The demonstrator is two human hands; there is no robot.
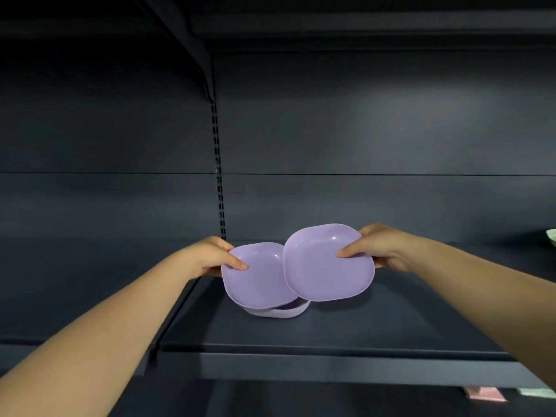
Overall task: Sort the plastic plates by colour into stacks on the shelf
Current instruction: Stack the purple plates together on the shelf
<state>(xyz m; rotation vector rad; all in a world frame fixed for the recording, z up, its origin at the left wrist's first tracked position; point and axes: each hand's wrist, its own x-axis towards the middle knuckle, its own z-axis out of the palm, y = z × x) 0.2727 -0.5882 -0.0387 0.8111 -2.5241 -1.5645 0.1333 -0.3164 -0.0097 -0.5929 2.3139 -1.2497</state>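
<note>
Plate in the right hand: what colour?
Lilac, plain, no pattern; the right-hand plate shows in the head view.

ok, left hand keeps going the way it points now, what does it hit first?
Likely the right-hand purple plate: the left hand points rightward, and its own plate already tucks under that one's edge. Depth unclear.

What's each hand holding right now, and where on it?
Left hand pinches the left purple plate at its left rim; right hand pinches the right purple plate at its right rim.

You hold two lilac square plates tilted toward you, the right plate (329, 263) overlapping the left plate (255, 278), above a lilac stack (279, 311) resting on the dark shelf (331, 332).
</note>
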